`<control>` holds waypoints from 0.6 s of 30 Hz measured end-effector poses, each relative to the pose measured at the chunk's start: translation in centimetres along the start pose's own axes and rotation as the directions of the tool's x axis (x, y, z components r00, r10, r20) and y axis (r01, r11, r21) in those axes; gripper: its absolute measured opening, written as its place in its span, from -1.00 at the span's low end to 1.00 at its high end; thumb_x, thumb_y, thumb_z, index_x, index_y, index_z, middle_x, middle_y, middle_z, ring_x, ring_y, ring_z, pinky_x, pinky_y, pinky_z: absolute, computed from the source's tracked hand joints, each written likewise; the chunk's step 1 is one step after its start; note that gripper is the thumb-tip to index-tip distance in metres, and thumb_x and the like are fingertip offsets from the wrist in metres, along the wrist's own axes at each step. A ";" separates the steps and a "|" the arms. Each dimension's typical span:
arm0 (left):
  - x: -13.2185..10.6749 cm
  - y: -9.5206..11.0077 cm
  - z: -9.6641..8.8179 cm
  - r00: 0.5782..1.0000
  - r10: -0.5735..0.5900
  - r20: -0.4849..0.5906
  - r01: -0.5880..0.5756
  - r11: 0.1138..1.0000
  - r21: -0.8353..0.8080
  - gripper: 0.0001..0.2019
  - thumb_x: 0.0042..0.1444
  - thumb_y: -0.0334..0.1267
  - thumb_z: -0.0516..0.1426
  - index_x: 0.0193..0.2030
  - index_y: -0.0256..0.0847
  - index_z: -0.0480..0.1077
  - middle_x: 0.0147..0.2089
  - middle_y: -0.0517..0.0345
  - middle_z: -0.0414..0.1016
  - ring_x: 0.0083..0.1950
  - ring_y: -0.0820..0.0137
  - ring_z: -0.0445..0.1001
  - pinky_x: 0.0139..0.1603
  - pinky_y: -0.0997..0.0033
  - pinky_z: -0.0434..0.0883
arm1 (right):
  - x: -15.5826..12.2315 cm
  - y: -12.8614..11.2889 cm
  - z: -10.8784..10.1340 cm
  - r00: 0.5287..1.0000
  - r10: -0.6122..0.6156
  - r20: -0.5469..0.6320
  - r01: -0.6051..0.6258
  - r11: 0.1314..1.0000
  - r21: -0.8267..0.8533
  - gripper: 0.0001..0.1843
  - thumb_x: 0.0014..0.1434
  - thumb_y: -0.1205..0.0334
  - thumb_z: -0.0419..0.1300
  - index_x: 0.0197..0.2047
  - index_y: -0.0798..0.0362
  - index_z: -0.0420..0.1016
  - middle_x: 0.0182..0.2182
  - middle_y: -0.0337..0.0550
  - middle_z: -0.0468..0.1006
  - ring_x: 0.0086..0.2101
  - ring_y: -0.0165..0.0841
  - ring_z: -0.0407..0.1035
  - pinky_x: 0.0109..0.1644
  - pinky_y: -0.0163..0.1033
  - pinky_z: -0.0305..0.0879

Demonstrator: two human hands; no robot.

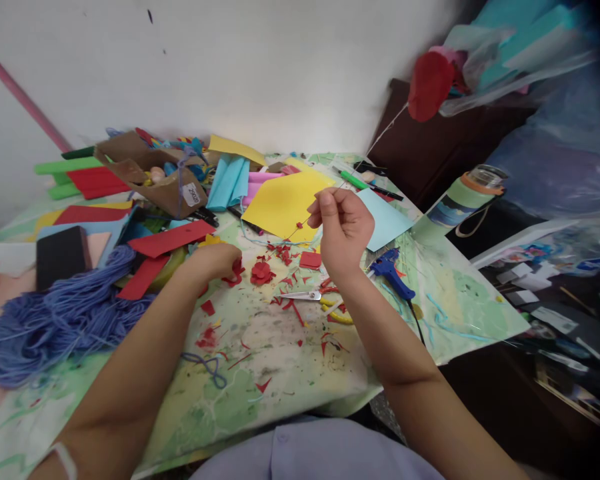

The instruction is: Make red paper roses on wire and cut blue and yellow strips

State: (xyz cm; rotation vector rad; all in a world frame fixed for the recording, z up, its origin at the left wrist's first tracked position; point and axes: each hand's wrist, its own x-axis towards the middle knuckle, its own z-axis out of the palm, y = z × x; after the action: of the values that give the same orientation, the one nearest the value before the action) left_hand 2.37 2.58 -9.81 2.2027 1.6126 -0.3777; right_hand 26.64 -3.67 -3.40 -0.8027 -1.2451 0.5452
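My right hand (345,227) is raised above the middle of the table, its fingers closed in a pinch on a thin wire (308,219). A small red bit (299,225) sits on the wire below the fingers. The wire slants up to the right toward a red round piece (430,87); I cannot tell whether they are joined. My left hand (219,259) reaches down at the left, fingertips closed around a red cut piece (235,272). Beside it lies a layered red flower (262,272). Scissors (300,295) lie between my arms, partly behind the right wrist.
A blue glue gun (394,273) with a cord lies right of my right wrist. Purple yarn (70,313) and a cardboard box (155,180) fill the left. Yellow sheet (280,203), light blue sheet (383,220) and red scraps (263,385) are spread about. A bottle (460,200) stands right.
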 end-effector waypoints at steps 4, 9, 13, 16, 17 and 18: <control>-0.1 0.5 0.2 1.000 -0.021 -0.001 0.021 1.000 -0.008 -0.78 -0.31 -0.26 0.25 -0.40 -0.15 0.51 -0.32 0.01 0.58 -0.26 0.21 0.48 -0.26 0.35 0.30 | 0.2 0.1 0.0 1.000 0.012 0.000 -0.012 1.000 0.003 -0.69 0.29 -0.07 0.11 -0.32 -0.02 0.42 -0.44 -0.27 0.48 -0.50 -0.48 0.35 -0.35 -0.31 0.33; -1.5 0.9 -1.0 0.996 0.022 -0.086 -0.030 0.995 -0.095 -0.93 -0.24 -0.29 0.19 -0.52 -0.16 0.41 -0.44 0.06 0.53 -0.35 0.21 0.46 -0.30 0.32 0.29 | 0.2 0.9 0.5 0.997 0.068 0.033 -0.068 0.998 0.016 -0.64 0.27 -0.01 0.13 -0.45 0.04 0.40 -0.58 -0.29 0.42 -0.55 -0.48 0.32 -0.43 -0.37 0.28; -2.0 1.5 -2.1 0.964 0.104 -0.246 -0.153 0.970 -0.188 -0.86 -0.02 -0.13 0.09 -0.44 -0.14 0.34 -0.41 0.11 0.50 -0.33 0.27 0.45 -0.30 0.35 0.30 | 0.0 2.8 1.4 0.978 0.182 0.102 -0.188 0.981 0.051 -0.69 0.26 0.07 0.13 -0.45 0.06 0.41 -0.60 -0.29 0.43 -0.57 -0.47 0.33 -0.45 -0.38 0.27; -1.9 2.0 -2.3 0.938 0.113 -0.329 -0.209 0.939 -0.274 -0.75 0.03 0.01 0.05 -0.41 -0.11 0.31 -0.40 0.12 0.49 -0.33 0.25 0.45 -0.30 0.33 0.34 | -0.2 3.8 1.9 0.967 0.198 0.160 -0.202 0.979 0.009 -0.74 0.25 0.14 0.12 -0.43 0.06 0.41 -0.60 -0.28 0.45 -0.55 -0.45 0.36 -0.40 -0.36 0.31; -1.8 2.2 -2.3 0.933 0.105 -0.345 -0.218 0.927 -0.306 -0.73 0.03 0.04 0.05 -0.40 -0.11 0.31 -0.39 0.12 0.49 -0.32 0.24 0.45 -0.29 0.31 0.36 | -0.3 3.9 1.9 0.965 0.199 0.171 -0.200 0.980 -0.014 -0.76 0.25 0.17 0.12 -0.43 0.05 0.41 -0.60 -0.28 0.46 -0.54 -0.44 0.38 -0.39 -0.35 0.31; -1.7 2.2 -2.3 0.929 0.094 -0.357 -0.222 0.914 -0.338 -0.72 0.01 0.07 0.06 -0.39 -0.10 0.32 -0.38 0.11 0.49 -0.31 0.22 0.46 -0.28 0.29 0.37 | -0.4 3.9 1.9 0.964 0.198 0.178 -0.193 0.980 -0.043 -0.77 0.26 0.18 0.12 -0.42 0.05 0.41 -0.59 -0.28 0.47 -0.53 -0.43 0.39 -0.38 -0.34 0.32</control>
State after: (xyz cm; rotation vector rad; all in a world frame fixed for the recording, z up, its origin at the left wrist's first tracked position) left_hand 3.97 1.57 -6.72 2.1521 1.4913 0.3485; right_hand 24.94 -1.12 -6.44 -0.9187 -1.3498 0.7785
